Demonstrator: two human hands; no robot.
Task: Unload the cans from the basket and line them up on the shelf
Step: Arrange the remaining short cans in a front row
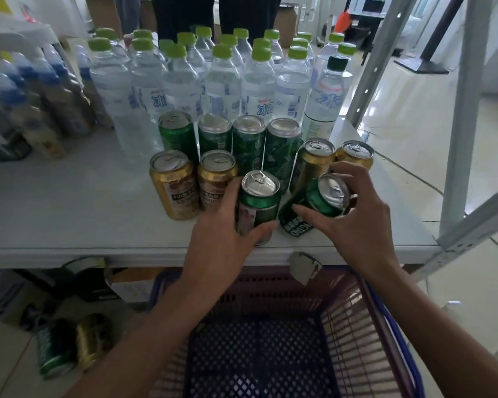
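Hands come first. Left hand (222, 234) is wrapped tight around a green can (258, 205) that stands up straight near the front edge of the white shelf (84, 214). Right hand (357, 222) is clamped on a second green can (316, 205), and this one is tipped over to the side, with its silver top pointing up and to the right and its bottom corner close to the shelf. These two cans sit just beside each other. Behind them stands a row of gold cans (174, 185), two on the left and two more on the right behind the tipped can. Behind those stands a row of four green cans (249, 142), side by side. Farther back are many clear water bottles (181, 81) with light green caps, and one bottle with a dark green cap (337, 63) at the right end. Blurry packs of bottles with blue caps (26, 90) sit at the far left. Below the shelf, right under the arms, is the basket (348, 326), with reddish sides, a dark blue mesh bottom and blue handles. No can shows inside it. Down on the floor to the left lie a green can and a gold can (94, 340), next to each other.
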